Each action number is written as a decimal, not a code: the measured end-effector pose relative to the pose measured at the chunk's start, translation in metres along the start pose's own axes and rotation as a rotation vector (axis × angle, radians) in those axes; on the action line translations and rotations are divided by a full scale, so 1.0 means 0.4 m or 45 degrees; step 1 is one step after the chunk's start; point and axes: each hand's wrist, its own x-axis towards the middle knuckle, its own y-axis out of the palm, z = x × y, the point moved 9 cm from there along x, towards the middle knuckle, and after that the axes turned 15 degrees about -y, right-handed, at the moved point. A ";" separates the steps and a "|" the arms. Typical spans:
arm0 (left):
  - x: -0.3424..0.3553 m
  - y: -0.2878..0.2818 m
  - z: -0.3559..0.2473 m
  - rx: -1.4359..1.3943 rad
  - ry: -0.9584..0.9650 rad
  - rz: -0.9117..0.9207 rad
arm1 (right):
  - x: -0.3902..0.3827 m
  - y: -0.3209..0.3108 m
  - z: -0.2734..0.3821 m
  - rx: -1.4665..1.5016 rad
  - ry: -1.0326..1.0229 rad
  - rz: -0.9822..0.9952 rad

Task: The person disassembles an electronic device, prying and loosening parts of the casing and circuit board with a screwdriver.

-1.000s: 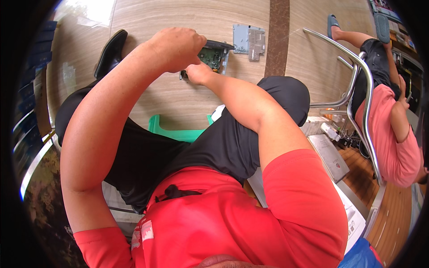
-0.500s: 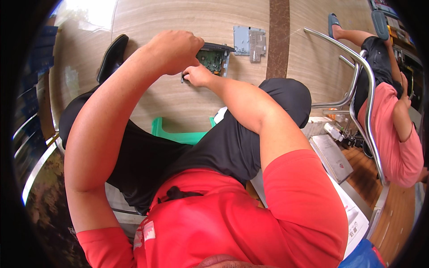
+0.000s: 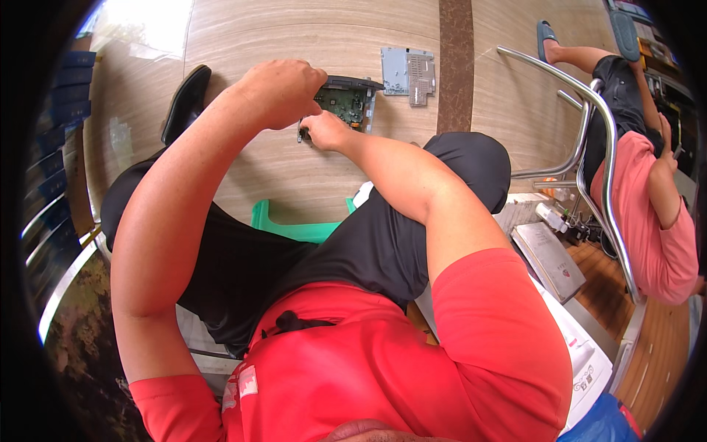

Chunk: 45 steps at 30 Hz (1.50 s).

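On the floor ahead of me lies an opened electronic device with a green circuit board [image 3: 345, 104], a black strip along its far edge and a pale metal frame on its right. Over the device's left side is my left hand [image 3: 283, 92], its fingers curled and pinched downward; whatever they hold is hidden behind the hand. My right hand [image 3: 328, 131] is closed at the near left corner of the device, where a small dark edge shows beside the fingertips. Just right of the device lie a flat grey plate [image 3: 395, 68] and a perforated, see-through grey cover [image 3: 420, 79] overlapping it.
A green plastic stool [image 3: 294, 229] stands below my legs. My black shoe [image 3: 188, 102] is left of the device. To the right, a chair with bent metal tubes [image 3: 613, 162] stands by a seated person in pink [image 3: 637, 214]. Stacked blue boxes [image 3: 70, 96] line the left side.
The whole view has shifted slightly. My left hand has moved a little left and nearer over the device; my right hand stays at its corner. The plate and cover lie as before.
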 end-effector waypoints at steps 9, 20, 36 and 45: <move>0.009 -0.005 -0.006 -0.006 0.008 0.001 | 0.007 0.026 -0.038 0.126 -0.053 -0.043; 0.004 -0.002 0.006 -0.053 -0.012 0.024 | -0.004 -0.005 -0.032 0.012 0.112 -0.046; -0.005 -0.016 -0.003 -0.086 0.012 -0.003 | 0.007 0.011 -0.019 0.100 -0.128 -0.086; -0.003 -0.008 -0.001 -0.089 0.025 0.004 | -0.006 -0.011 -0.033 -0.026 0.141 -0.022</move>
